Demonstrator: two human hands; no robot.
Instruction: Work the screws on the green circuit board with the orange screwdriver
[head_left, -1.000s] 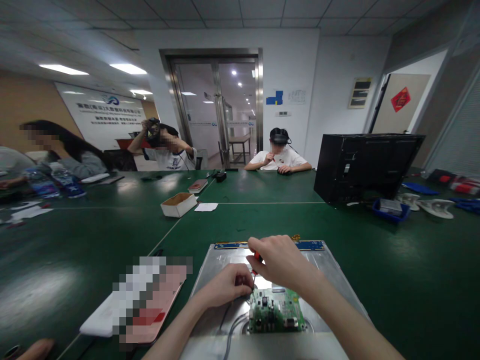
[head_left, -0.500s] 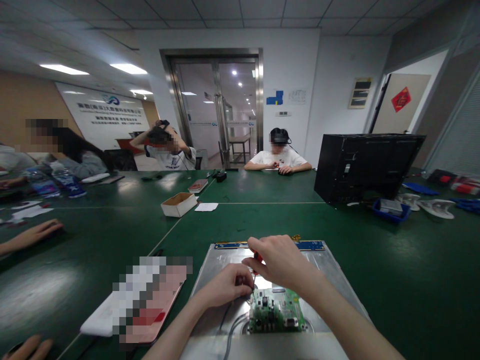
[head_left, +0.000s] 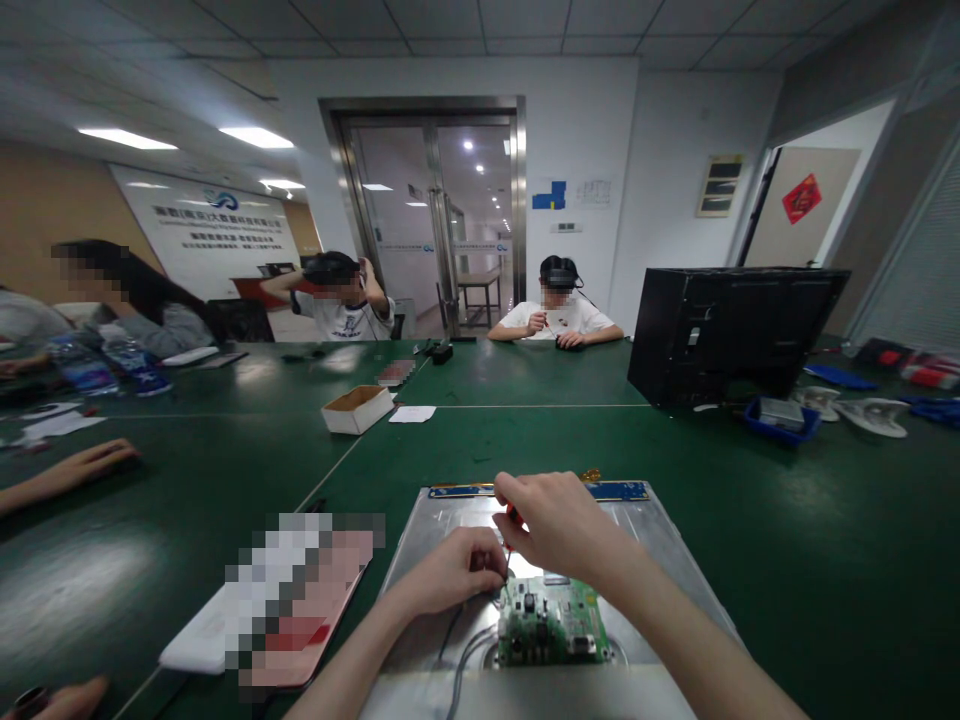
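Note:
My right hand point(head_left: 561, 515) is closed around a screwdriver point(head_left: 514, 515) with a red handle, its thin shaft pointing down. The tip reaches the upper left corner of a green circuit board point(head_left: 553, 620). Beside that corner, my left hand point(head_left: 454, 575) has its fingers pinched together around or against the shaft's lower end; whatever they hold is hidden. The board lies on a silver metal panel point(head_left: 660, 560), which has a blue circuit strip point(head_left: 624, 491) along its far edge. Grey cables point(head_left: 463, 665) run left of the board.
Left of the panel lie a white item point(head_left: 202, 630) and a pink phone-like item point(head_left: 330, 600), partly blurred. A white box point(head_left: 358, 412) and a black monitor point(head_left: 735, 335) stand farther back on the green table point(head_left: 840, 560). Another person's hand point(head_left: 94, 462) rests at left; several people sit around.
My right hand has shifted its fingers slightly on the screwdriver handle; my left hand stays put. Across the table, one person's hand has risen and another person's arms have moved at the headset.

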